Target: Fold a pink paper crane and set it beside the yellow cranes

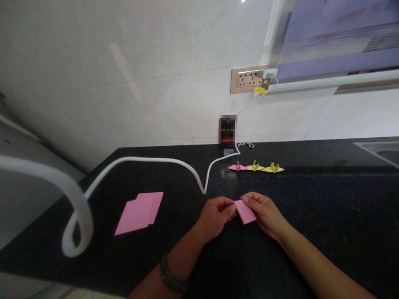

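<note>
A small folded piece of pink paper [245, 212] is held just above the dark countertop between my two hands. My left hand [216, 216] pinches its upper left corner between thumb and fingers. On the other side, my right hand [262, 211] grips the upper right edge, thumb on top and fingers behind. The paper's layers part slightly at its lower edge. Beyond my hands stand a pink paper crane [238, 167] and two yellow ones, a middle crane [254, 166] and a right crane [273, 168], in a row. Pink paper sheets [137, 212] lie overlapping to the left.
A thick white cable [149, 159] loops across the left side and dips near my hands. A phone [227, 131] with a blurred screen leans on the wall, beside a beaded string [247, 145]. Behind are a wall socket [246, 79] and, at right, a sink edge [378, 147].
</note>
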`<state>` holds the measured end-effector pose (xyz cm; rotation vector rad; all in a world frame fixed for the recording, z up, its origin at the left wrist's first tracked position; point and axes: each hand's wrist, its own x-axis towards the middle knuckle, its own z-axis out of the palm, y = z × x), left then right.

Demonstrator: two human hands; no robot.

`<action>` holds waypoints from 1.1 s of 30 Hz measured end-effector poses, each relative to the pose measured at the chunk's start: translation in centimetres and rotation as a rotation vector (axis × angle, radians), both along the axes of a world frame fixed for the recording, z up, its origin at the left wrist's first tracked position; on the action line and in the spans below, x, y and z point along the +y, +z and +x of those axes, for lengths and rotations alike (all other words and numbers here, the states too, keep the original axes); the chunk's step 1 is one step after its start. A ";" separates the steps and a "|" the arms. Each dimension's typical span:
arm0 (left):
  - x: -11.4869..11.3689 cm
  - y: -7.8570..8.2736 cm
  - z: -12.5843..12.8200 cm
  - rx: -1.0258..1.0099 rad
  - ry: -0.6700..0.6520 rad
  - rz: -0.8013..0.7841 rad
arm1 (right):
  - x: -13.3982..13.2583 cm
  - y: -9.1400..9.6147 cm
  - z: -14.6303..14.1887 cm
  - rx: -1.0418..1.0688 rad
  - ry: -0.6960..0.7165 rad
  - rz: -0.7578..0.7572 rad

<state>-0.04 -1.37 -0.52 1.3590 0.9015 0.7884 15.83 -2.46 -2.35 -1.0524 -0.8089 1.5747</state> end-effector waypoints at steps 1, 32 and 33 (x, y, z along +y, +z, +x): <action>0.0 0.0 0.0 0.001 -0.002 0.001 | 0.0 0.0 0.0 0.003 0.000 0.000; 0.2 0.0 -0.2 0.097 -0.012 0.096 | 0.1 -0.2 0.1 0.003 0.001 0.010; 0.2 0.0 -0.2 0.095 -0.012 0.094 | 0.1 -0.2 0.1 0.006 0.003 0.014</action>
